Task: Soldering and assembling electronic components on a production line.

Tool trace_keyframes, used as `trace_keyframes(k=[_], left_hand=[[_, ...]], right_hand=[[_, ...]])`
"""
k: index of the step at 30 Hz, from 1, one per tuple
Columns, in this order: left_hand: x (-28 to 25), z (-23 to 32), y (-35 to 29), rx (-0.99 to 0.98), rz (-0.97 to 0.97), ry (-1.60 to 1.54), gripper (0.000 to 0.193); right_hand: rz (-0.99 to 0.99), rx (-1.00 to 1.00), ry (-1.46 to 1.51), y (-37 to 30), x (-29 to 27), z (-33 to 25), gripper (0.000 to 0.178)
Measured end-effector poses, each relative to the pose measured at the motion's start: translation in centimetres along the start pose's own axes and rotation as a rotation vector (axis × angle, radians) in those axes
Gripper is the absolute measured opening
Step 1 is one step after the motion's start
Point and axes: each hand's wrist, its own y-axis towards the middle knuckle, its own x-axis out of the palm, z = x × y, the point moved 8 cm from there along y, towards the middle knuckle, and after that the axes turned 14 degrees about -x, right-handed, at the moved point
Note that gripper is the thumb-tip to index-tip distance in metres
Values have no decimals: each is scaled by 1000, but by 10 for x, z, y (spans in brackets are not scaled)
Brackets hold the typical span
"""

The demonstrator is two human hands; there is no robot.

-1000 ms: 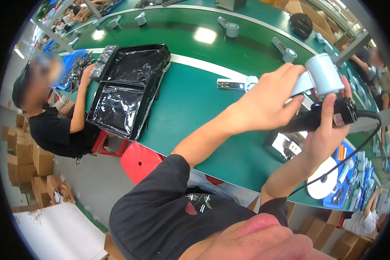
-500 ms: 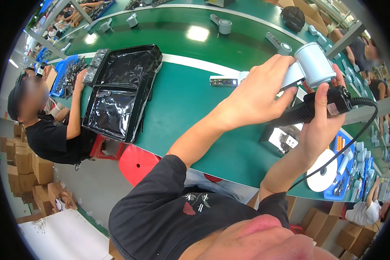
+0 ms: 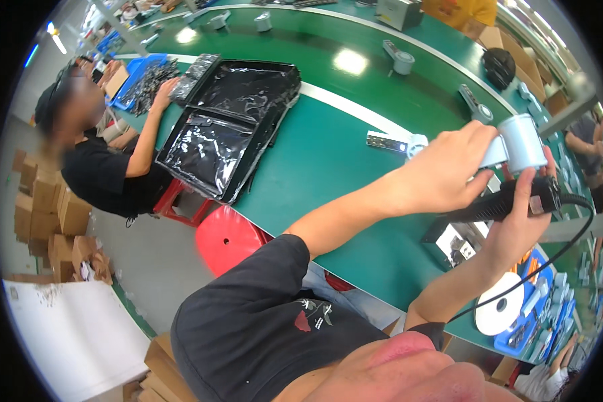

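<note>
Up at the right, my left hand (image 3: 445, 164) is closed on a light-blue plastic device (image 3: 521, 144) with a wide round head and a flat arm. My right hand (image 3: 519, 231) sits just below, wrapped round a black corded power tool (image 3: 487, 206) with a ribbed body that looks like an electric screwdriver. A finger of the right hand also reaches up behind the round head. The tool's tip is hidden behind my left hand and wrist. Left of my left hand, a similar light-blue part (image 3: 417, 144) lies on the table beside a strip with small lights (image 3: 386, 141).
A black plastic-lined tray (image 3: 238, 117) lies on the green table, near a seated co-worker (image 3: 104, 167). Below my right hand are a metal box (image 3: 447, 242), a white reel (image 3: 496, 318) and a blue tray (image 3: 516, 335) of parts. A black cable (image 3: 549, 253) hangs at the right. A red stool (image 3: 224, 241) stands left.
The view has turned, so the table and tray appear shifted right. Both hands keep hold of the device and the tool, in nearly the same pose.
</note>
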Motion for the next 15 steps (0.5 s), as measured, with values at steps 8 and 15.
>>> trace_keyframes(k=[8,15], left_hand=[[-1,-4,-2,-15,-13,-10,49],[-1,-4,-4,-48,-47,37,51]], right_hand=[[-24,15,-1,-2,0,5,46],[-11,-2,-19,-3,3,1,48]])
